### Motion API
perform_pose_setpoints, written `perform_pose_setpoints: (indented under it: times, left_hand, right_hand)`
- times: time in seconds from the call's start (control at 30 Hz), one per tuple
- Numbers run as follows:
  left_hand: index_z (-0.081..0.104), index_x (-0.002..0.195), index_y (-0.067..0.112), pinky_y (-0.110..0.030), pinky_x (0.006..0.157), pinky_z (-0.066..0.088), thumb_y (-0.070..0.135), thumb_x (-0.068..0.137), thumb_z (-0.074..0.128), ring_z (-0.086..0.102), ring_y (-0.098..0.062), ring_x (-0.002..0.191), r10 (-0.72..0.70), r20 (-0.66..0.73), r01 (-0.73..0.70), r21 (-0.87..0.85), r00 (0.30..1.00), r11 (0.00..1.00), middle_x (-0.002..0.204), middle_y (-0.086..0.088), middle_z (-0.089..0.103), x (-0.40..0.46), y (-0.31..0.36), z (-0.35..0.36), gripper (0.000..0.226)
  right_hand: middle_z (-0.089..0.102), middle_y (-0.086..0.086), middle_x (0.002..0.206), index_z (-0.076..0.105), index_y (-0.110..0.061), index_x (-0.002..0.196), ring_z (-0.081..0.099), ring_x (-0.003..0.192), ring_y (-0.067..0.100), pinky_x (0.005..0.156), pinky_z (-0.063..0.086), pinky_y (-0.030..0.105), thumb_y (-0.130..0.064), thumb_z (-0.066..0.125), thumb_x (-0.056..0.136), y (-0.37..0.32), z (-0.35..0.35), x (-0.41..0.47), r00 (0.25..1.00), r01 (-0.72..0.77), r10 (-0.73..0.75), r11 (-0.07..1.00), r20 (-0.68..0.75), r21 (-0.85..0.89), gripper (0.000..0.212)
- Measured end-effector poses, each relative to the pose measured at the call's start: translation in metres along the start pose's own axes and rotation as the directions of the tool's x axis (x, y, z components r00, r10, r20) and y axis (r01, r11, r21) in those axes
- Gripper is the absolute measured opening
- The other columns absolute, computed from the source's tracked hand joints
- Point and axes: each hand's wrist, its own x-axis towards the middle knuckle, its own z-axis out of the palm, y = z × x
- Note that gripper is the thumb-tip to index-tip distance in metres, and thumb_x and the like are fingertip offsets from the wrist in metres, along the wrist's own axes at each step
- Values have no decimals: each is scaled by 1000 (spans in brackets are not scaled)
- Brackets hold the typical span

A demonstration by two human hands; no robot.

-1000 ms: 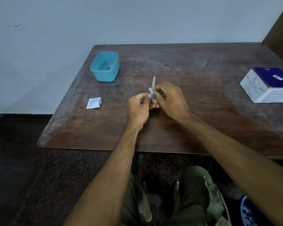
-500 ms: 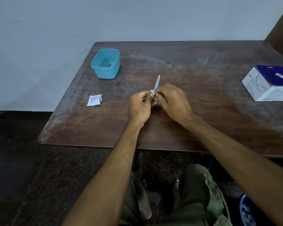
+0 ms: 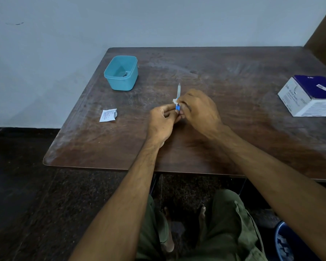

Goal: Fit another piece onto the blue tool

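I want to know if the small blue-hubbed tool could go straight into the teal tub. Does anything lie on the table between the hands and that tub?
Nothing visible does. Both the left hand and right hand hold the blue-hubbed tool, and the table is bare up to the teal tub. The white sachet lies off to the left, nearer the edge.

I am counting one worktop (image 3: 233,144) in front of me. On it I am seeing one teal tub (image 3: 121,73), one torn white sachet (image 3: 108,115) and one white and purple box (image 3: 309,96). I am holding one capped needle (image 3: 178,91) with a blue hub and one small white wipe (image 3: 175,100). My two hands, left hand (image 3: 163,122) and right hand (image 3: 200,110), are meeting on them.
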Motion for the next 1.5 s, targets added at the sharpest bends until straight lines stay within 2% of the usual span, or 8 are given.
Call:
perform_pose_setpoints:
  times: [0.27,0.57,0.7,0.83,1.03,1.23,1.4,1.5]
  left_hand:
    - [71,96,10,-24,77,57,-2,94,55,72,-16,85,23,-29,-21,61,999,998,90,-7,74,5,-6,0,21]
    - [70,103,4,-21,75,57,-1,93,55,73,-13,82,30,-65,-25,85,997,996,89,-6,74,5,-6,2,19]
    - [70,105,1,-28,77,59,2,92,59,74,-17,79,27,-130,-17,81,991,997,87,-9,74,4,-4,6,17]
    - [65,108,-5,-28,75,60,-1,92,55,73,-17,75,-40,-236,59,71,971,996,84,-10,73,5,3,9,19]
    - [68,104,-2,-32,74,61,8,94,57,73,-15,71,-29,-330,95,186,944,978,81,-6,73,16,13,-13,18]
    - [62,66,25,-35,74,59,24,91,61,70,-9,65,221,-360,31,579,906,815,70,6,72,46,55,-64,25]
    - [69,75,10,-36,69,57,35,87,57,69,-20,76,312,-387,127,780,868,613,76,-3,73,79,99,-93,30]
    - [71,89,8,-32,68,49,32,91,56,66,-30,88,317,-331,157,870,889,467,93,-11,71,98,114,-102,29]
  right_hand:
    - [64,10,87,72,-8,95,60,78,32,64,51,39,-11,56,87,3,12,-16,995,95,-97,994,-31,-50,18]
    - [66,0,94,72,-14,96,61,86,16,74,49,30,-11,59,88,1,16,-13,996,-84,90,980,-25,183,15]
    - [70,-8,87,73,-15,90,63,74,-2,66,45,9,-11,66,87,3,17,-11,924,-316,381,809,-33,496,10]
    - [70,-12,83,73,-21,85,66,81,6,76,52,20,-12,68,86,9,18,-7,840,-410,542,660,-21,629,10]
    - [71,-11,80,72,-24,81,66,78,7,73,53,23,-11,70,83,8,21,9,825,-430,566,630,-4,647,13]
    - [69,-10,77,72,-23,81,61,70,3,67,49,18,-11,69,82,-5,32,44,853,-407,521,663,3,629,13]
    - [67,-9,79,72,-19,88,59,69,-1,61,44,3,-12,67,87,-20,38,89,889,-378,458,710,17,594,8]
    - [68,-7,80,75,-15,90,62,72,3,69,51,15,-13,67,86,-26,45,116,893,-371,450,737,-1,565,9]
